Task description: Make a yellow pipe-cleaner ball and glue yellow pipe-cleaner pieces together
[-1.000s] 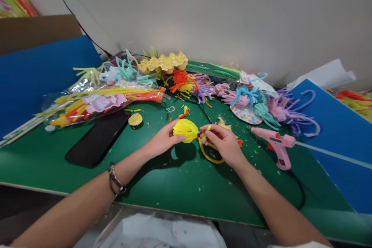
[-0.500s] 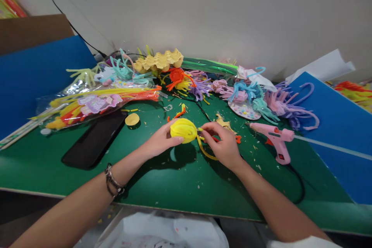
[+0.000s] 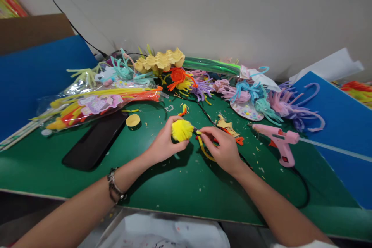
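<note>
Above the middle of the green table [image 3: 174,186], a fuzzy yellow ball [image 3: 182,130] is gripped between the thumb and fingers of my left hand [image 3: 167,141]. On its right side, my right hand [image 3: 222,145] pinches a thin dark piece [image 3: 195,130] with a small yellow tip at the fingertips; what exactly it is, I cannot make out. A yellow strip [image 3: 205,151] curves below the right fingers. Orange and red scraps lie behind that hand.
A pink glue gun [image 3: 280,141] with a cord lies at the right. A black phone [image 3: 94,141] and bagged pipe cleaners [image 3: 101,104] are at the left. Colourful bundles and an egg carton [image 3: 161,60] line the wall; blue boards flank both sides.
The yellow ball has turned in my left hand, showing a fuzzier side, and sits slightly further left. More of the dark piece shows between it and my right fingers. The view has shifted slightly.
</note>
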### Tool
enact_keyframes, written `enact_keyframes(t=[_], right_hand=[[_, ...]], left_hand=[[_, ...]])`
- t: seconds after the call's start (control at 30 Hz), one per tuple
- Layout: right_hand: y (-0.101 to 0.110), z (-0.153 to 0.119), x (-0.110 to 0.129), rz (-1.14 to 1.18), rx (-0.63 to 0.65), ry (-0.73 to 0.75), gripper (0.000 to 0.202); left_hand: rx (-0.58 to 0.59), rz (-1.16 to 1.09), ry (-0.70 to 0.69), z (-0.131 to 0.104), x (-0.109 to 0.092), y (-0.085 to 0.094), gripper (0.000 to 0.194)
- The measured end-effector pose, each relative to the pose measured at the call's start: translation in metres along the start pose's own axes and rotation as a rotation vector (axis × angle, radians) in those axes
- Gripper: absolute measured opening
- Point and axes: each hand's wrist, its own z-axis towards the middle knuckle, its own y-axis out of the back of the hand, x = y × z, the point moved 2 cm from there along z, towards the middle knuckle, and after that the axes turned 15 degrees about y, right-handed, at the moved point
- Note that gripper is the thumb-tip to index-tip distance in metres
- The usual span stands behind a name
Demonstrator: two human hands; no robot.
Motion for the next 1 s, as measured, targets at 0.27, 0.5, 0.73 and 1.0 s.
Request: enact_keyframes(t=[0.27, 0.5, 0.73, 1.0], right_hand=[[0.0006, 0.0012, 0.0006, -0.004, 0.026, 0.072, 0.019], [-0.0023, -0.0009, 0.0015, 0.018, 0.027, 0.034, 0.012], [-0.0003, -0.0003, 0.0068, -0.087, -0.020, 0.161, 0.014], [-0.0035, 0.0025, 0.0092, -0.102, -0.032, 0.246, 0.025]], left_hand=[[0.075, 0.337, -0.136, -0.0027, 0.0009, -0.0053, 0.054], [0.041, 0.403, -0.190, -0.0018, 0.0009, -0.0038, 0.049], [0.021, 0.451, -0.249, -0.0020, 0.0006, -0.0018, 0.048], [-0.004, 0.455, -0.287, -0.0005, 0.0032, -0.0012, 0.049]])
